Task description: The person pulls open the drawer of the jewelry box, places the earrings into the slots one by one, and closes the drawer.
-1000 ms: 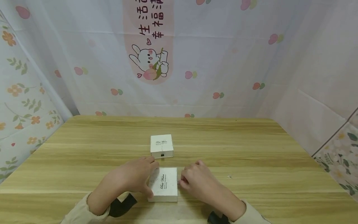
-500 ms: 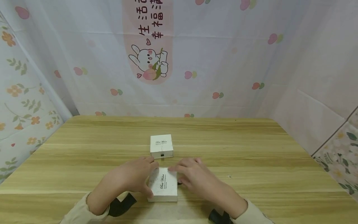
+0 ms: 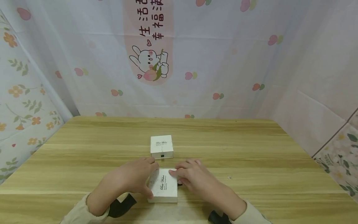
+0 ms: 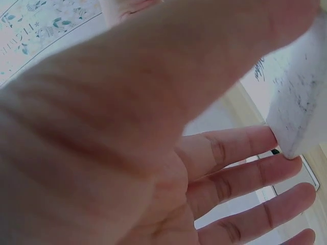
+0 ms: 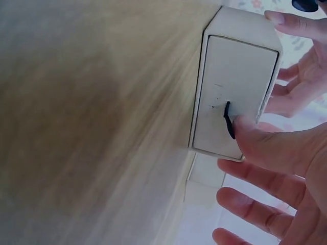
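A white drawer box [image 3: 166, 194] printed "Best Wishes" lies on the table, lettering turned sideways. From its left side my left hand [image 3: 135, 175] grips it, thumb near the front corner and fingertips at the far corner. My right hand [image 3: 199, 180] is at the box's right side. In the right wrist view its thumb [image 5: 276, 150] touches the drawer front [image 5: 240, 66] beside a black ribbon pull [image 5: 229, 120]. The drawer front sits inside the box's frame. The other right fingers reach past the far edge, fairly straight and spread, with one fingertip over the top.
Behind, a second white box [image 3: 161, 144] stands with its small black tab facing me. A tiny pale scrap [image 3: 229, 177] lies to the right on the wooden table [image 3: 251, 149]. Patterned cloth [image 3: 223, 62] hangs at the back and sides.
The right hand has gone from curled fingers beside the box to spread fingers over its far right corner, thumb on the drawer front. The left hand and both boxes have stayed put.
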`<state>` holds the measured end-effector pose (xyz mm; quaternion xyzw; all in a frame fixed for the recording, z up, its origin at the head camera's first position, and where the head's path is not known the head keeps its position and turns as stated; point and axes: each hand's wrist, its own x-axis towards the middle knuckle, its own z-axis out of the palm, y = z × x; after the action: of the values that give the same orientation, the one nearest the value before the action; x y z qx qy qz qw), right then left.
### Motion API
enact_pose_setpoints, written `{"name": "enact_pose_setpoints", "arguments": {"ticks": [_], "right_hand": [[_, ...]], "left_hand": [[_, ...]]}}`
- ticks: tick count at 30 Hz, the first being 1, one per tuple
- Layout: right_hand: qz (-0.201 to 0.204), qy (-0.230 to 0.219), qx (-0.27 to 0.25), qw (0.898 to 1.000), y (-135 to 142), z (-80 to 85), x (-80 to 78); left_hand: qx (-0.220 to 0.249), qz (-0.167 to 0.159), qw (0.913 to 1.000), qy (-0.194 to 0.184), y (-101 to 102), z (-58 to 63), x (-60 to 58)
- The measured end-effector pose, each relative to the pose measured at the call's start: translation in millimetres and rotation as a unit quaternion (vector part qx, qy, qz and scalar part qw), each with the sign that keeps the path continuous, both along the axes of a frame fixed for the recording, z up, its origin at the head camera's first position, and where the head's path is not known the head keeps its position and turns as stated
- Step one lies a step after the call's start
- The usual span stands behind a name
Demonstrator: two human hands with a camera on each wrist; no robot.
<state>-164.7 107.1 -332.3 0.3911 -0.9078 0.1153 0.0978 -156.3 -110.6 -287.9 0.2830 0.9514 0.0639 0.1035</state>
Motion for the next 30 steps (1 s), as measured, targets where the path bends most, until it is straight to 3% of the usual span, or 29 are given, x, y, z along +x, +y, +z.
{"name": "enact_pose_setpoints", "arguments": {"ticks": [17, 22, 30], "right_hand": [[-0.01, -0.007, 0.024, 1.0, 0.7, 10.3, 5.7], [-0.01, 0.012, 0.034, 0.999, -0.3, 10.4, 7.1], [-0.022, 0.05, 0.07, 0.996, -4.8, 13.3, 11.1]], "left_hand": [[0.051, -0.012, 0.998, -0.036, -1.7, -0.7, -7.3], [0.061, 0.0, 0.9965, -0.057, 1.2, -1.9, -6.8], [0.049, -0.006, 0.9987, -0.013, 8.8, -5.0, 1.7]]}}
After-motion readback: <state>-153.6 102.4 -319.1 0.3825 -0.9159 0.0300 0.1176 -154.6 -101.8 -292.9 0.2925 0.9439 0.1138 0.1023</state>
